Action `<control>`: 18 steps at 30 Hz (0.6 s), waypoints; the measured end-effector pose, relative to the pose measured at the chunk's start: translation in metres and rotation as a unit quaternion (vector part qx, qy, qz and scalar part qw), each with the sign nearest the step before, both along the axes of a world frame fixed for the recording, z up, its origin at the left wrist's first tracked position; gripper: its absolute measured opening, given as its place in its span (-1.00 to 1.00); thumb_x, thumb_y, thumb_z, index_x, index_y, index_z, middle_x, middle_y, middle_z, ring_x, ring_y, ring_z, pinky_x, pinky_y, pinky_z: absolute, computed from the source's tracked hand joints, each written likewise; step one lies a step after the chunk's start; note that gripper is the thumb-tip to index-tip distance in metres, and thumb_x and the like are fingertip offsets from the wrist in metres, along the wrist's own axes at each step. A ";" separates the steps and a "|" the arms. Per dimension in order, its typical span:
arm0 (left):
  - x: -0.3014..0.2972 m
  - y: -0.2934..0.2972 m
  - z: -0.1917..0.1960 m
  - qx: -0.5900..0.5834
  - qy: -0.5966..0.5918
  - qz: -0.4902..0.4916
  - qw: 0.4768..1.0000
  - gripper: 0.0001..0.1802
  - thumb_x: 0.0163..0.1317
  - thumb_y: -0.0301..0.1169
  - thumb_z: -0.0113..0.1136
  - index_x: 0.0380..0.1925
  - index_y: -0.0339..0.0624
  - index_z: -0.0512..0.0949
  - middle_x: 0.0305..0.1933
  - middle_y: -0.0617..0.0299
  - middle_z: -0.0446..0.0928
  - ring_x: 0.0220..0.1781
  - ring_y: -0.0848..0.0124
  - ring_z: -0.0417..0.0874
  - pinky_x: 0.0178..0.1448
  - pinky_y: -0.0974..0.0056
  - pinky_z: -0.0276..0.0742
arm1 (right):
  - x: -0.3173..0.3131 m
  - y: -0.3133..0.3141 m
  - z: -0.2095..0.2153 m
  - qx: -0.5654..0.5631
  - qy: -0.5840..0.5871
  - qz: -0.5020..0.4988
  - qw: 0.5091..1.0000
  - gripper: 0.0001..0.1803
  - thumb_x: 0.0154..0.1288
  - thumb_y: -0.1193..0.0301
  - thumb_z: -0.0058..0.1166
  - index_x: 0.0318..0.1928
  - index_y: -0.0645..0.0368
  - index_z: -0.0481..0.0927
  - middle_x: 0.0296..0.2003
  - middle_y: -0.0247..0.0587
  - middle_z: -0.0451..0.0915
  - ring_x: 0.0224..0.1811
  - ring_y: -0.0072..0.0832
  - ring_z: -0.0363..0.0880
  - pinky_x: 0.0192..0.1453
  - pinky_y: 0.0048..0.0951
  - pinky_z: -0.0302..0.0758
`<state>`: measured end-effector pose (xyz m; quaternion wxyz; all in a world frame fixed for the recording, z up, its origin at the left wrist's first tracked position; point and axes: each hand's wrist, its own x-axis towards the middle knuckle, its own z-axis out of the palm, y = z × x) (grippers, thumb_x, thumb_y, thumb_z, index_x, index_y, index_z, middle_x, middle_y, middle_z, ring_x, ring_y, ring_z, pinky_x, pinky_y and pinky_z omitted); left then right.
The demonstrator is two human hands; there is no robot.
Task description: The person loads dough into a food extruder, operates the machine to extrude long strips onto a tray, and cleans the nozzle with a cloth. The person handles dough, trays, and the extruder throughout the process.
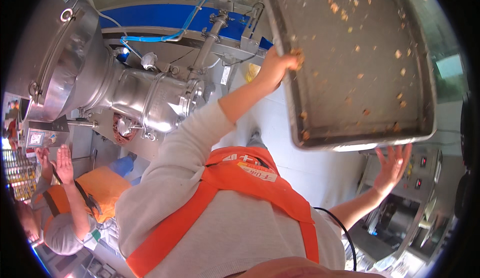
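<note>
Factory floor [310, 163], steel hopper machine [125, 88]

Our left hand [277, 65] is raised high on an outstretched arm in a grey sleeve, its fingers curled shut in a grip at the fingertips. Our right hand [392, 165] is lifted on a bare forearm, palm flat and turned outward, fingers spread wide and holding nothing.
</note>
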<state>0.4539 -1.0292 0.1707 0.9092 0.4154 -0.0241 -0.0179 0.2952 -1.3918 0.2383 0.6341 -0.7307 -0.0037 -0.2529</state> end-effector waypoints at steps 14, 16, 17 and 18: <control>0.384 0.216 0.128 0.149 -0.081 -0.048 0.984 -0.58 0.26 -0.04 0.10 -0.18 -0.20 0.54 -0.12 0.10 0.59 -0.07 0.15 0.64 0.12 0.06 0.57 | 0.617 0.165 0.055 0.371 -0.035 0.057 0.926 -0.79 -0.05 0.67 0.06 -0.30 0.36 0.57 -0.25 -0.11 0.60 -0.11 -0.25 0.55 0.02 -0.33 0.52; 0.426 0.279 0.128 0.146 -0.019 0.029 0.989 -0.60 0.24 -0.09 0.13 -0.17 -0.23 0.53 -0.13 0.09 0.58 -0.04 0.14 0.62 0.16 0.05 0.54 | 0.645 0.196 0.036 0.336 -0.041 0.088 0.937 -0.81 -0.07 0.66 0.02 -0.34 0.32 0.55 -0.32 -0.16 0.56 -0.20 -0.30 0.54 -0.07 -0.35 0.49; 0.445 0.306 0.127 0.150 -0.025 0.050 0.987 -0.61 0.21 -0.12 0.17 -0.18 -0.23 0.53 -0.11 0.07 0.57 0.01 0.14 0.60 0.20 0.05 0.53 | 0.659 0.209 0.031 0.318 -0.049 0.104 0.941 -0.82 -0.07 0.65 0.01 -0.36 0.30 0.54 -0.35 -0.19 0.55 -0.24 -0.32 0.53 -0.12 -0.36 0.48; 0.462 0.335 0.121 0.149 0.007 0.061 0.987 -0.63 0.19 -0.15 0.20 -0.17 -0.21 0.52 -0.10 0.08 0.57 0.02 0.14 0.59 0.21 0.04 0.51 | 0.682 0.226 0.026 0.302 -0.057 0.127 0.943 -0.83 -0.08 0.65 -0.01 -0.38 0.28 0.53 -0.39 -0.21 0.53 -0.28 -0.34 0.52 -0.16 -0.38 0.46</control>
